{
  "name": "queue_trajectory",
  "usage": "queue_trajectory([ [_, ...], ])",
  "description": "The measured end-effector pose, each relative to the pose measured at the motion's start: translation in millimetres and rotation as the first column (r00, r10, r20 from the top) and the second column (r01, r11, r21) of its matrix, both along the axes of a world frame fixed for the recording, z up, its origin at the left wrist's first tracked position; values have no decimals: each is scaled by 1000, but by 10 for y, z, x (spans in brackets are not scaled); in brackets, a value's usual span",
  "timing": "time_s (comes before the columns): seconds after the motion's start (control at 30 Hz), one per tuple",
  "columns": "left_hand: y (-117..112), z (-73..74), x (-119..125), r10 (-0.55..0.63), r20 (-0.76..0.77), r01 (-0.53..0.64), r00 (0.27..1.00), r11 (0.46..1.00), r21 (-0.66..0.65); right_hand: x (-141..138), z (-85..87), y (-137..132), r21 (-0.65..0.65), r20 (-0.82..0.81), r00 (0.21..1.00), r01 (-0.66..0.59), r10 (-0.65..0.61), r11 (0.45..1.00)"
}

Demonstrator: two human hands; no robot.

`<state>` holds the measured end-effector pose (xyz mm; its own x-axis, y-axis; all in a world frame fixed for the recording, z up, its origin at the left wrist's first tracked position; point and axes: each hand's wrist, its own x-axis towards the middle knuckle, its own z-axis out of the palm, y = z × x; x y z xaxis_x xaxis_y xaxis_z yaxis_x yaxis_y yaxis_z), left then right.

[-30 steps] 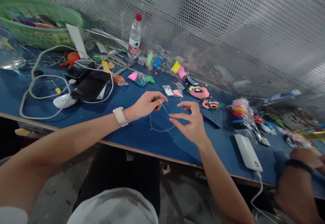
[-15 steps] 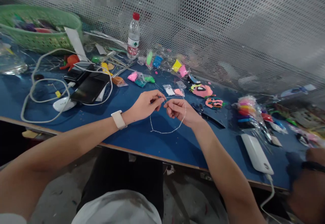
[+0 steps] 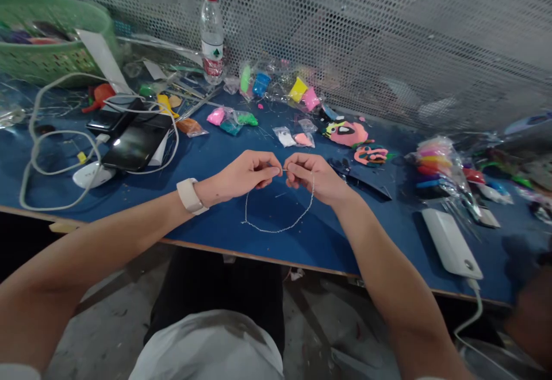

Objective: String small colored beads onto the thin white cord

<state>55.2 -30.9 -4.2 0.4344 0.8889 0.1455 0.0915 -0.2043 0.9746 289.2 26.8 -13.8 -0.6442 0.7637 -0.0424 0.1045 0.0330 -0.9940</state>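
My left hand (image 3: 248, 172) and my right hand (image 3: 314, 176) meet over the blue table (image 3: 224, 225), fingertips almost touching. Both pinch the two ends of a thin white string (image 3: 276, 227), which sags in a loop between them down to the table. A pale watch band circles my left wrist (image 3: 188, 196). Whether a needle or bead sits between the fingertips is too small to tell.
Small bags of coloured clay (image 3: 224, 118) and clay figures (image 3: 347, 133) lie beyond my hands. A water bottle (image 3: 211, 35) stands by the perforated wall, phones and white cables (image 3: 129, 138) at left, a green basket (image 3: 47, 46) far left, a white power bank (image 3: 451, 242) at right. Another person's arm (image 3: 526, 317) shows bottom right.
My right hand went from open and spread to pinching the string's end and closed in on my left hand. The view shifted slightly; the other person's arm moved further right and down.
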Motion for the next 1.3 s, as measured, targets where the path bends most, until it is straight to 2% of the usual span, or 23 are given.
queue_trajectory([
  [0.17,-18,36,9,-69,-52,67,996,997,-34,92,115,6,139,117,993,-49,33,989],
  [0.27,-33,60,16,-98,-125,94,987,995,-33,135,268,4,270,237,969,-130,66,954],
  [0.37,-34,59,18,-119,-177,119,977,993,-10,151,488,28,382,433,895,-286,102,879],
  [0.5,-20,19,4,-111,-241,142,964,983,118,59,796,78,445,668,735,-518,114,731],
  [0.6,-3,-38,-4,-70,-288,140,955,963,231,-131,989,25,457,823,566,-600,-55,656],
  [0.7,28,-115,-1,9,-318,89,948,952,293,-388,1131,-161,459,888,379,-676,-262,577],
  [0.77,56,-163,-1,79,-319,32,945,945,327,-554,1183,-333,479,871,317,-716,-375,508],
  [0.83,86,-194,-9,154,-300,-31,942,925,379,-687,1193,-509,488,849,271,-732,-453,476],
  [0.93,128,-194,-47,244,-259,-100,934,879,466,-803,1130,-736,506,820,210,-702,-533,501],
  [1.03,160,-154,-99,321,-255,-166,912,858,486,-828,1008,-892,562,789,199,-615,-581,553],
  [1.2,180,-115,-136,363,-259,-212,895,858,468,-729,768,-960,574,815,240,-452,-527,683],
  [1.3,184,-127,-117,376,-250,-223,892,848,481,-638,602,-943,590,807,301,-392,-507,706],
])
